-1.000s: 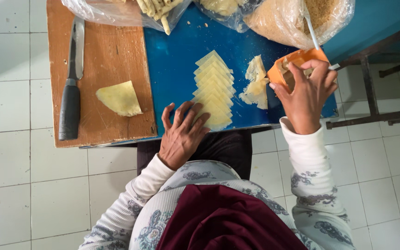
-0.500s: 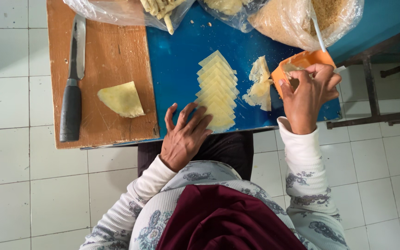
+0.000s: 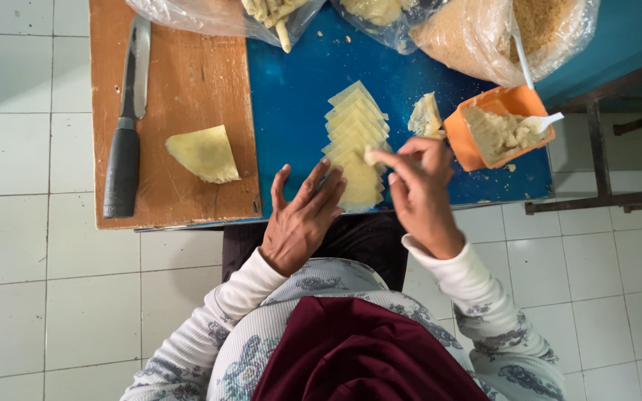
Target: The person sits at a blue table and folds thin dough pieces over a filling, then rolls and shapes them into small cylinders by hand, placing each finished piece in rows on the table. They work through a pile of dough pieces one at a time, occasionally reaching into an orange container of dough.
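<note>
Clear plastic bags (image 3: pixel 209 15) line the far edge of the table: one over the wooden board holds pale sticks, a middle bag (image 3: pixel 380 11) pale dough, a right bag (image 3: pixel 499 33) tan crumbs. No labels, signs, screens.

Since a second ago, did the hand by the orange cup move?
Yes. The right hand left the orange cup and came toward the stack of dough wrappers, pinching a bit of filling.
</note>
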{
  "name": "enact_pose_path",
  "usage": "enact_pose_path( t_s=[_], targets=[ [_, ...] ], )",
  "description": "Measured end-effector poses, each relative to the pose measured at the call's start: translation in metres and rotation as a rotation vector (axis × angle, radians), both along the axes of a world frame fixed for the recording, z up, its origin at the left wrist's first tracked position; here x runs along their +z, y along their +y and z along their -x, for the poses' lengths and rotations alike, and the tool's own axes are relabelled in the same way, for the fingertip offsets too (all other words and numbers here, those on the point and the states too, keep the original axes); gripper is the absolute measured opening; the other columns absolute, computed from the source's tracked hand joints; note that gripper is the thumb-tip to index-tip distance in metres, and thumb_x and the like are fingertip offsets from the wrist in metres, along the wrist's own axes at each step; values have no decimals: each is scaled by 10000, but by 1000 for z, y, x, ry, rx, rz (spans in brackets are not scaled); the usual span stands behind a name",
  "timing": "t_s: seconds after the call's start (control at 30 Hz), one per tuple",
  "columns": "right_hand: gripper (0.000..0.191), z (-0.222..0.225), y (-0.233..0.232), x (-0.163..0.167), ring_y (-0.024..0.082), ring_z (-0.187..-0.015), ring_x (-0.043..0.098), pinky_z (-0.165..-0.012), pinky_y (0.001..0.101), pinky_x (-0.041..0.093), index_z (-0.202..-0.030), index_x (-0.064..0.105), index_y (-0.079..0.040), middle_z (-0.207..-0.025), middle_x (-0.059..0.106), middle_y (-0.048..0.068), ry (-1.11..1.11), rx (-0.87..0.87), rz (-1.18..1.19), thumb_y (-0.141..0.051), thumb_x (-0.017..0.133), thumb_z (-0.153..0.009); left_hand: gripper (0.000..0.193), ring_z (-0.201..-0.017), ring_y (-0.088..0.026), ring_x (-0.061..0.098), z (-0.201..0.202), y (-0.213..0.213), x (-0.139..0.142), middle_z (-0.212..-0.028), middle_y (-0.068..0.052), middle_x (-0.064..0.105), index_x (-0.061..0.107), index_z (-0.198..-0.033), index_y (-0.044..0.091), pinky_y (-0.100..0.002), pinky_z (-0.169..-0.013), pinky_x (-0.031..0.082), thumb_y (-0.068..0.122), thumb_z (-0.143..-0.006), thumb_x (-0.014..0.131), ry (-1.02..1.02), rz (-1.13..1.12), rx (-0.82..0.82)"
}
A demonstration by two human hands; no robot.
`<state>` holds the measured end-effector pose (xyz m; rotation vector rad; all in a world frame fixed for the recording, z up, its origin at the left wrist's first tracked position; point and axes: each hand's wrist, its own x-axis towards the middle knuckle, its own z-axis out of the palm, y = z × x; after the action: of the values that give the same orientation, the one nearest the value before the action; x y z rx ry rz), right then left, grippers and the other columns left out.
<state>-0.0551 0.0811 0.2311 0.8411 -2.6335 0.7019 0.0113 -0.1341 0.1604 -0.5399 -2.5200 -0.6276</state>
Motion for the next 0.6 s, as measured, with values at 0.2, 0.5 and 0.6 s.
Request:
enact_pose_path(
  t_s=[0.2, 0.5, 0.6],
  targets=[
    [630, -7, -28, -4, 266, -1133, 462, -954, 457, 316, -1355, 725, -239, -1184, 472, 39, 27, 18, -196, 89, 598, -833, 494, -1524, -221, 337, 2, -14, 14, -1530, -66, 533, 605, -1422, 83, -653, -1192, 214, 278, -974, 677, -29, 25, 11],
    [363, 7, -27, -4, 179, -1196, 401, -1001, 490, 274, -1385, 726, -217, -1272, 462, -63, 549, 79, -671, -213, 711, -1023, 451, -1521, -184, 360, 9, -35, 29, -1506, -55, 560, 626, -1412, 98, -667, -1216, 182, 267, -995, 665, -9, 60, 37],
    [285, 18, -29, 2, 159, -1213, 387, -1004, 498, 274, -1336, 712, -208, -1287, 461, -90, 597, 109, -710, -251, 710, -1054, 443, -1521, -192, 363, 13, -40, 32, -1498, -58, 561, 625, -1396, 103, -675, -1218, 172, 268, -988, 672, -6, 68, 38]
  ],
)
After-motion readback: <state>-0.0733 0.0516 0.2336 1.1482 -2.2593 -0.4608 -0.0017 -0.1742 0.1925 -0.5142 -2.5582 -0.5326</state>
